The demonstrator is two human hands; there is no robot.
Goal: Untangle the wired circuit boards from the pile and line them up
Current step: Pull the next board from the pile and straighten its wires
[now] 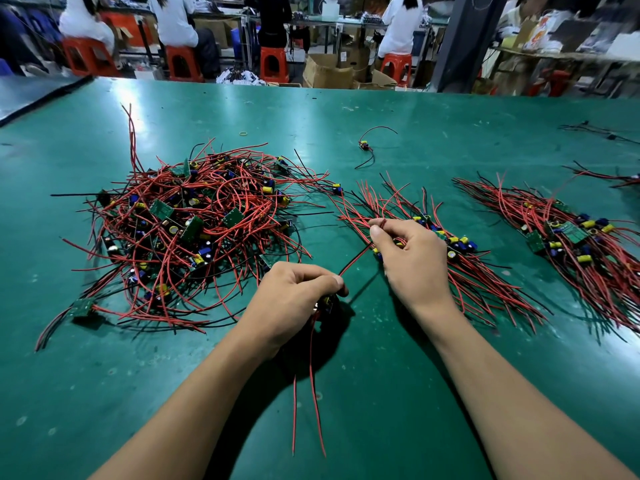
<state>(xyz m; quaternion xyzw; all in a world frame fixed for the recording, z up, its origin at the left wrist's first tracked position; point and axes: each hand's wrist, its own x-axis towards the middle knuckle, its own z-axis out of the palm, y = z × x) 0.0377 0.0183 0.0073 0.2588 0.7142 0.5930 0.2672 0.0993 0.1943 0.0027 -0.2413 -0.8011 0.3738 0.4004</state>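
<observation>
- No text, number or brand can be read anywhere.
- White label on a cardboard box, top centre: too small to read.
- Print on the orange-and-white packet, upper right: blurred.
- Markings on the circuit boards: illegible.

left hand grips a small board on the green bench; right hand pinches its red wire. tangled pile at ten o'clock, lined rows at two.
</observation>
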